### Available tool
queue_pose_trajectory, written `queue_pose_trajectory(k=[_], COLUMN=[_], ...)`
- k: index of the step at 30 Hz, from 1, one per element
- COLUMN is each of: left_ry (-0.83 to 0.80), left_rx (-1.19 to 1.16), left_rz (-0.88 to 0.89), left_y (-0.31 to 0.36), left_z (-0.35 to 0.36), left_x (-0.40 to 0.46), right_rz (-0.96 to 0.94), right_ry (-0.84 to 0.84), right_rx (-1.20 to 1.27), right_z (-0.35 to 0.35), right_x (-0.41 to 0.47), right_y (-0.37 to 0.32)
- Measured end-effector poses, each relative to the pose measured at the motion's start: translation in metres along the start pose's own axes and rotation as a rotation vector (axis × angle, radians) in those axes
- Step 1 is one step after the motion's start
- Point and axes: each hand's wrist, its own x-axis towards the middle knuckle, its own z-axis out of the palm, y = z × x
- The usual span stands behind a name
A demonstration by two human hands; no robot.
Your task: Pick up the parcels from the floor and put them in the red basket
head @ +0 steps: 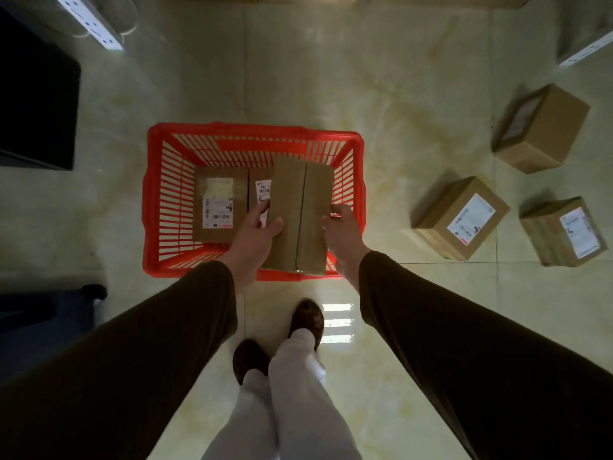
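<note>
Two hands [255, 232] clasp plain brown parcel [300, 217].

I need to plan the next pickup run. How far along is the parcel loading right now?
Two labelled parcels, one and another, already lie in the red basket. A third parcel is in hand, gripped by the left hand and right hand above the basket's right side. Three parcels wait on the floor to the right: and. Roughly half done.
</note>
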Motion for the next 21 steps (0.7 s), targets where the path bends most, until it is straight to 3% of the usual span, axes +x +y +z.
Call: queue_pose_trajectory(k=[11, 21], left_ry=[-0.119, -0.154], left_rx=[0.077, 0.182], left_rz=[-0.001, 0.073], left_y=[0.003, -0.015], left_z=[0.012, 0.043], left_x=[0.065, 0.104], right_rz=[-0.024, -0.020], right_ry=[0.068, -0.034], right_rx=[-0.095, -0.056], right_z=[0.007, 0.024], right_x=[0.047, 0.073], right_y=[0.011, 0.029])
